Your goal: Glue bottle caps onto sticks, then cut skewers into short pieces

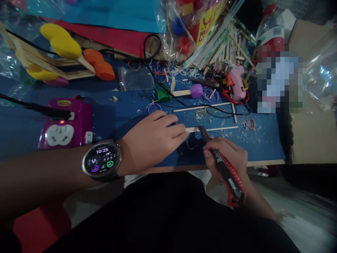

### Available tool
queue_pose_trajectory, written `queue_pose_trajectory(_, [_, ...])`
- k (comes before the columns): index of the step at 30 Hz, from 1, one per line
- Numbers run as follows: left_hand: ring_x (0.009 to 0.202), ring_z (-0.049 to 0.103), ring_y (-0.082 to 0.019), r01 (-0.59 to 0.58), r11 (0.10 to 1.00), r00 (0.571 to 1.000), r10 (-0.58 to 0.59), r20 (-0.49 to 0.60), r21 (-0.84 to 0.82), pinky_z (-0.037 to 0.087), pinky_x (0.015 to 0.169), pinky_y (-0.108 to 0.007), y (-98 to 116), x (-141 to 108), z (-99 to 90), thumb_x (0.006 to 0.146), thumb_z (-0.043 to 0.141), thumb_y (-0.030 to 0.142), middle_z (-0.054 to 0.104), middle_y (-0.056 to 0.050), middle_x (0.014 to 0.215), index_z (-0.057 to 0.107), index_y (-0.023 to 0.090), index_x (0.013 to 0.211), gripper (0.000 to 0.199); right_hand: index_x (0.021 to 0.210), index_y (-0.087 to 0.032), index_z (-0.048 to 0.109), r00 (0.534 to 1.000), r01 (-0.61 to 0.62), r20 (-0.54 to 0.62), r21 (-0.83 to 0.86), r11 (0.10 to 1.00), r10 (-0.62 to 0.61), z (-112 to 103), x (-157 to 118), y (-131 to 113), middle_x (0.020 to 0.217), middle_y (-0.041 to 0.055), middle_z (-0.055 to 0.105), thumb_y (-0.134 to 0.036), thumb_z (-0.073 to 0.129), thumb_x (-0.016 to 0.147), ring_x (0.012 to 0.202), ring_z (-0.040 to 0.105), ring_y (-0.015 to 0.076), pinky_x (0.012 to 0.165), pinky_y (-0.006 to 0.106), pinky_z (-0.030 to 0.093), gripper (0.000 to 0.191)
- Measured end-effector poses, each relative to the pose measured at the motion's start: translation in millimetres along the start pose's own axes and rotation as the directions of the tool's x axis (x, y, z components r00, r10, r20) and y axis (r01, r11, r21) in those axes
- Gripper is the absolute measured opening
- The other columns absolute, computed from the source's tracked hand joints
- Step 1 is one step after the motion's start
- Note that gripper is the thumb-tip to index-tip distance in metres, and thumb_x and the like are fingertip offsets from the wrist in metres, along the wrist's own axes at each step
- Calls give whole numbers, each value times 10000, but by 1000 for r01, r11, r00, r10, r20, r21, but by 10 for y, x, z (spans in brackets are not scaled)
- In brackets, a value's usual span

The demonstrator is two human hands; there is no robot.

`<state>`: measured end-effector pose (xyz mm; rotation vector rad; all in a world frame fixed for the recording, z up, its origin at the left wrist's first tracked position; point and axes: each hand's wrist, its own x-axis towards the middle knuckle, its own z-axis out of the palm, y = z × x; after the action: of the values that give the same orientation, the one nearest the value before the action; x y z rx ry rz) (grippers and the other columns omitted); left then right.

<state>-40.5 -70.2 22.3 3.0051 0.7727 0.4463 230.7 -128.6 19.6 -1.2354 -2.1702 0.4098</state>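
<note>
My left hand (155,137), with a watch (102,160) on its wrist, presses a thin wooden stick (221,129) onto the blue tabletop (116,126) near the front edge. The stick points to the right from under my fingertips. My right hand (228,156) is wrapped round a red and black utility knife (228,175). The knife's blade end touches or hovers over the stick, just right of my left fingers; which of the two is unclear. Further back lie another thin stick (202,107) and a short one (234,113) set crosswise.
A purple power strip (67,123) sits at left. Behind are a pink glue gun (237,82) with a looping black cable, a purple cap (196,91), a green cap (163,93) and yellow foam shapes (64,44). Cardboard (313,133) and a bottle (270,33) stand at right.
</note>
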Motion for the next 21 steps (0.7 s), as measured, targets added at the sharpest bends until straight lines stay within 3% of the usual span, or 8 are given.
queue_pose_trajectory(8, [1147, 719, -267, 14, 1000, 998, -13, 57, -19, 520, 912, -420, -15, 46, 0, 1132, 524, 102, 831, -78, 1161, 770, 163, 1259, 283, 1032, -254, 630, 999, 47, 8, -3, 999, -47, 50, -32, -2, 837, -15, 672, -104, 678, 949, 705, 651, 156, 680, 291, 519, 178])
queue_pose_trajectory(21, [1146, 702, -280, 38, 995, 992, -27, 122, -90, 525, 916, -449, -21, 77, -25, 1124, 463, 79, 815, -101, 1154, 779, 159, 1241, 347, 1062, -249, 616, 987, 156, 49, -152, 976, -150, 91, -95, 5, 840, 19, 655, -87, 675, 941, 713, 617, 205, 674, 348, 520, 211])
